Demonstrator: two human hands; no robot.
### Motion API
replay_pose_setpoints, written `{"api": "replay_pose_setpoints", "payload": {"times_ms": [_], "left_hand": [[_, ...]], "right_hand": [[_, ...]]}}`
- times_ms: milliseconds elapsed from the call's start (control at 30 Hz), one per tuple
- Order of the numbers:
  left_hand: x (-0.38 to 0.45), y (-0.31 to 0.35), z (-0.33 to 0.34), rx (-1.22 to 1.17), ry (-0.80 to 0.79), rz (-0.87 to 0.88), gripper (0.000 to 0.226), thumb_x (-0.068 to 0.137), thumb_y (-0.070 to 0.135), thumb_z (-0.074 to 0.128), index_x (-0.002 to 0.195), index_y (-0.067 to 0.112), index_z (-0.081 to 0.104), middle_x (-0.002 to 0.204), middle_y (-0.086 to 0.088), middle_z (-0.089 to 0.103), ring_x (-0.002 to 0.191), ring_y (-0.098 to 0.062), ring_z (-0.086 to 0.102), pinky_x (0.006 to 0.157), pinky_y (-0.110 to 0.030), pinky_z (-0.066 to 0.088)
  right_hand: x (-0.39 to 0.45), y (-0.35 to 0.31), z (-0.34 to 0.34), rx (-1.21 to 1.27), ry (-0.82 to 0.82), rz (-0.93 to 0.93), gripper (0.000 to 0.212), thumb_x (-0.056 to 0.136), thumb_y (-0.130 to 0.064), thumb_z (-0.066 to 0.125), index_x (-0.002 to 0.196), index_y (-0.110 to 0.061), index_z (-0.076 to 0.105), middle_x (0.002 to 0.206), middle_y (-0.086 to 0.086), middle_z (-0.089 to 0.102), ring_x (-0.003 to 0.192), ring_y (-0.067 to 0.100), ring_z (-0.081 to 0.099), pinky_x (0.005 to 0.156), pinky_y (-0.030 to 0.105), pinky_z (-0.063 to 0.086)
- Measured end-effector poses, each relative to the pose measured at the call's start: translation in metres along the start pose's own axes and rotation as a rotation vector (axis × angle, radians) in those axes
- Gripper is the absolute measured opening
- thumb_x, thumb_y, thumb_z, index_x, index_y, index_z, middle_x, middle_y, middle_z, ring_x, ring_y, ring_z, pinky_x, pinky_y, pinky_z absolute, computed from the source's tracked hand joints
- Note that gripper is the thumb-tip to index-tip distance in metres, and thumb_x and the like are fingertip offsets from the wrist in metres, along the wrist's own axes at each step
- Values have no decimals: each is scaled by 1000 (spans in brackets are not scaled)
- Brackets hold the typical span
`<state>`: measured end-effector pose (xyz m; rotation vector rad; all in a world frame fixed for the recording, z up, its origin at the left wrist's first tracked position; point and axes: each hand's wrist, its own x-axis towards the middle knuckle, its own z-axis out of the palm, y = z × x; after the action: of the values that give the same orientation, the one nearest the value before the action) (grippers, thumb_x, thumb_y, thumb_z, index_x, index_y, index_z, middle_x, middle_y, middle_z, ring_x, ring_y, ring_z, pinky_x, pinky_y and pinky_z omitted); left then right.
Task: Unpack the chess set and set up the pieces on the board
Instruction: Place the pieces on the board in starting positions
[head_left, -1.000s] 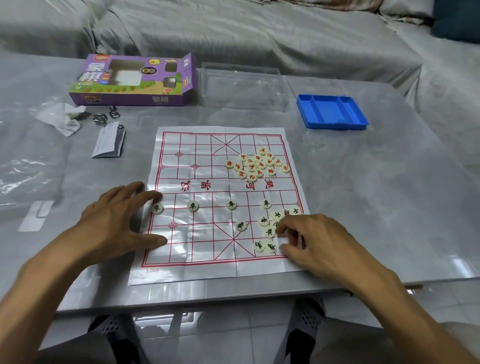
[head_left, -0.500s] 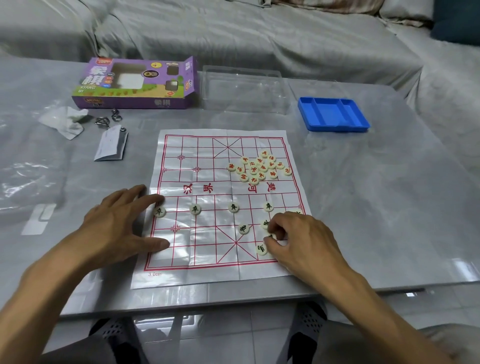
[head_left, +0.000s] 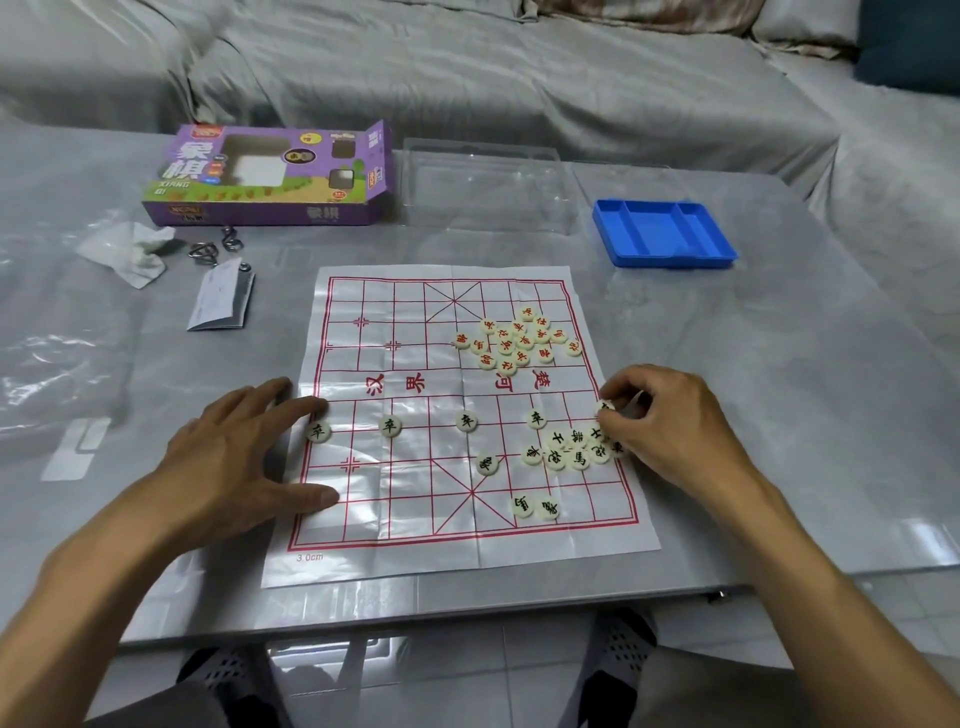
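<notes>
On the grey table (head_left: 779, 415) our paper board (head_left: 457, 415) lies flat, our left hand (head_left: 234, 457) spread open on its left edge. Our right hand (head_left: 670, 421) pinches one black-marked piece (head_left: 605, 407) at the right edge — the vacant end of the pawn row (head_left: 426, 423) sits just beside it. Loose black pieces (head_left: 571, 449) cluster below; its character is partly hidden — we cannot read it.

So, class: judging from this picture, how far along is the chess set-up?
Done: the box is emptied, the board is spread, and four black pawns stand in a row. In hand: the right hand pinches a piece while the left hand holds the board. Left: the red pile and the black cluster.
</notes>
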<state>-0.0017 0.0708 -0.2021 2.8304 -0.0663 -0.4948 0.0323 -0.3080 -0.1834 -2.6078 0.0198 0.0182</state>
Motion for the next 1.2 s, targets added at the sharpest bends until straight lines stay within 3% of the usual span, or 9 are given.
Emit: {"api": "replay_pose_setpoints", "payload": {"times_ms": [300, 667, 900, 1100, 1200], "left_hand": [[1, -2, 1, 7, -2, 1, 119, 37, 95, 33, 145, 49, 21, 161, 8, 10, 146, -22, 11, 115, -50, 25], [0, -3, 1, -9, 17, 13, 117, 38, 95, 35, 145, 49, 23, 160, 9, 12, 146, -21, 12, 115, -49, 25], [2, -4, 2, -5, 14, 7, 116, 38, 95, 37, 144, 50, 24, 160, 10, 12, 146, -21, 13, 114, -50, 26], [4, -7, 5, -3, 17, 16, 116, 39, 98, 37, 144, 50, 24, 160, 8, 12, 145, -23, 14, 115, -51, 25], [4, -6, 4, -3, 2, 6, 111, 46, 96, 46, 144, 50, 23, 161, 8, 11, 146, -24, 13, 114, -51, 26]], "right_hand": [[2, 4, 9, -22, -21, 17, 19, 82, -25, 74, 100, -23, 69, 95, -13, 63, 80, 4, 58, 68, 17, 48], [2, 4, 9, -8, -29, 47, 12, 89, -29, 68, 98, -21, 69, 94, -9, 66, 78, 7, 61, 69, 26, 54], [-13, -1, -36, -30, 120, 5, 7, 91, -22, 63, 91, -26, 69, 83, -12, 65, 71, 3, 58, 61, 18, 41], [-31, 6, -37, -196, -207, 48, 21, 85, -35, 72, 104, -32, 64, 89, -17, 63, 78, 4, 59, 71, 25, 51], [-26, 3, -29, -233, -269, 38, 27, 84, -40, 72, 107, -33, 60, 90, -18, 63, 78, 7, 61, 72, 30, 57]]}}
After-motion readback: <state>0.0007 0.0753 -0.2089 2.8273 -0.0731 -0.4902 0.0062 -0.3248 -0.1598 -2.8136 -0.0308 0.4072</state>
